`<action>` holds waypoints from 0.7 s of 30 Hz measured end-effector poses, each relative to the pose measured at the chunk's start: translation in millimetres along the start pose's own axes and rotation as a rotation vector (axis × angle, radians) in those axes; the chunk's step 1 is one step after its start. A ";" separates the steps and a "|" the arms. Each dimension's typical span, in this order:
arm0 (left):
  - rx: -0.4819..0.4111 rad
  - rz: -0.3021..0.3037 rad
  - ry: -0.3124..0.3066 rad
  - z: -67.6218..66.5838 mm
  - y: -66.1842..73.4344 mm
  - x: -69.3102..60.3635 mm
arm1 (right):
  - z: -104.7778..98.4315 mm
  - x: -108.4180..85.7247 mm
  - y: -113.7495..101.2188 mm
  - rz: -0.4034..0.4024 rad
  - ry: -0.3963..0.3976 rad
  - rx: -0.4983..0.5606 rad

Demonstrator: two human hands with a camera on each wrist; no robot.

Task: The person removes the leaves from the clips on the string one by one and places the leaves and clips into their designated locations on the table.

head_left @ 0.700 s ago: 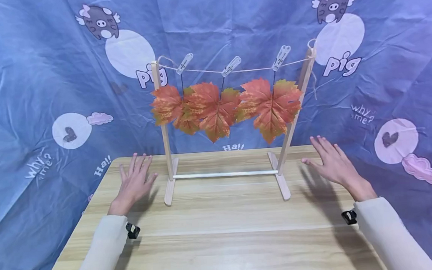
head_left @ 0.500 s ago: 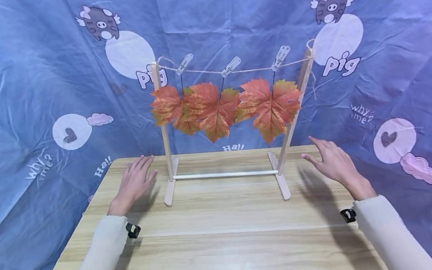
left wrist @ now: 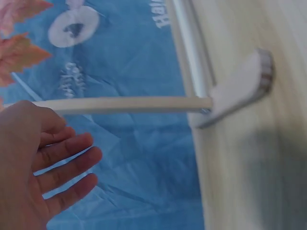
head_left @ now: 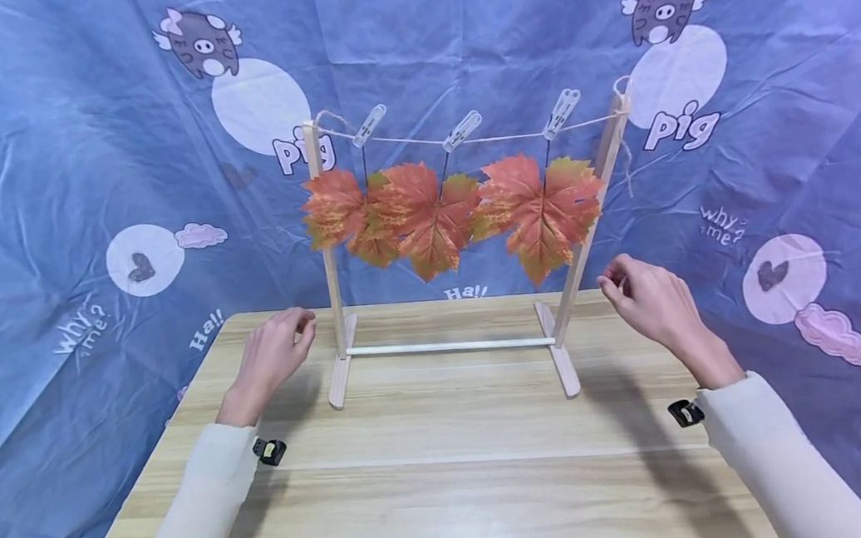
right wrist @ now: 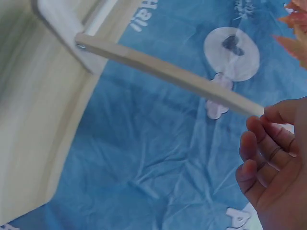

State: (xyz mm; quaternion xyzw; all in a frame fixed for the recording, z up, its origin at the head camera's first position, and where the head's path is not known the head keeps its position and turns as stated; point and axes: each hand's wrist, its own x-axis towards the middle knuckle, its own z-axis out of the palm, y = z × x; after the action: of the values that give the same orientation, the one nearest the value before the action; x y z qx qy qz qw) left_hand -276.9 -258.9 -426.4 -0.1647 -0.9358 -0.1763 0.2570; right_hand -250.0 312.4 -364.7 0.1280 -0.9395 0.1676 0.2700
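Three leaves (head_left: 436, 218) hang in a row from the cord (head_left: 504, 138) of a rack (head_left: 451, 347).
Each leaf is clipped by its stem with a peg (head_left: 462, 132). The left hand (head_left: 273, 352) is near one post (head_left: 333, 288) of the rack, the right hand (head_left: 655, 299) near the other, both above the worktop (head_left: 447, 501); the grip of each is released, loosely curled.

Curtained-off workspace, room type unclear, blue cloth (head_left: 460, 42) (printed with pigs (head_left: 202, 56)), wood-grain table (head_left: 447, 505)
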 end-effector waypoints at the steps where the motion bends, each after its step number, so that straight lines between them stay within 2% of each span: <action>1: -0.012 -0.007 0.005 -2.1 3.0 1.4 | -1.2 2.0 -2.8 -0.004 0.001 0.002; 7: -0.076 -0.054 0.006 -12.6 19.8 9.7 | -5.9 12.6 -20.3 -0.038 0.030 0.006; 13: -0.128 -0.061 0.044 -21.6 36.1 17.5 | -8.6 24.7 -36.2 -0.099 0.095 0.038; 21: -0.191 -0.055 0.077 -30.8 57.2 28.9 | -15.3 36.7 -52.1 -0.131 0.150 0.074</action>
State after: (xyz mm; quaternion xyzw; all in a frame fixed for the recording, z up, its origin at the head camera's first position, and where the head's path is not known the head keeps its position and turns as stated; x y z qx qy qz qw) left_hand -264.6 -214.9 -371.9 -0.1559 -0.9084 -0.2779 0.2708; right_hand -255.7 265.3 -319.5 0.1859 -0.8995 0.1932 0.3451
